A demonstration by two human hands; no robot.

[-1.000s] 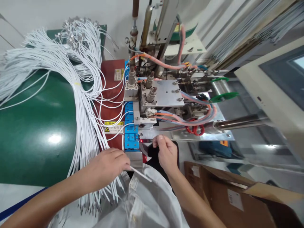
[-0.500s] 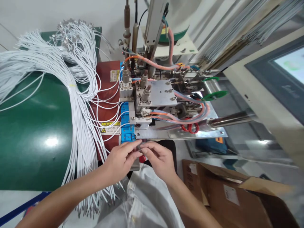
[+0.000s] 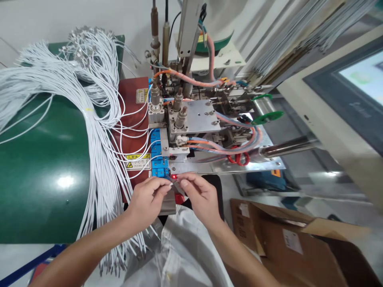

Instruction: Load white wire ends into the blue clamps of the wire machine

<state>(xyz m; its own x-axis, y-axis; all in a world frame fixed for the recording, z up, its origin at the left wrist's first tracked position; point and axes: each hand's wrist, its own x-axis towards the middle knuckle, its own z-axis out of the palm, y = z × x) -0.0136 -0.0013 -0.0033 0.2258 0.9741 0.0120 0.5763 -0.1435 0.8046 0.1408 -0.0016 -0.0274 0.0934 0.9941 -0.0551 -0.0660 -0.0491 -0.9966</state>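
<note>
My left hand (image 3: 148,199) and my right hand (image 3: 199,197) meet fingertip to fingertip just below the blue clamp strip (image 3: 159,157) of the machine (image 3: 194,119). Both are pinched together on a thin white wire end (image 3: 176,184), next to a small lit red lamp (image 3: 173,175). A thick bundle of white wires (image 3: 98,159) runs down the left of the machine over a green surface (image 3: 38,167), and their stripped ends hang by my left forearm.
A red panel with yellow warning labels (image 3: 136,161) sits beside the blue strip. Hoses and pneumatic cylinders crowd the machine top. An open cardboard box (image 3: 293,243) stands lower right. A touch-screen panel (image 3: 359,87) is at the right. A clear plastic bag (image 3: 182,255) lies below my hands.
My left hand came up from the wire bundle to meet my right hand at the machine's front edge. Both hands now pinch the wire end together, slightly nearer the red lamp.
</note>
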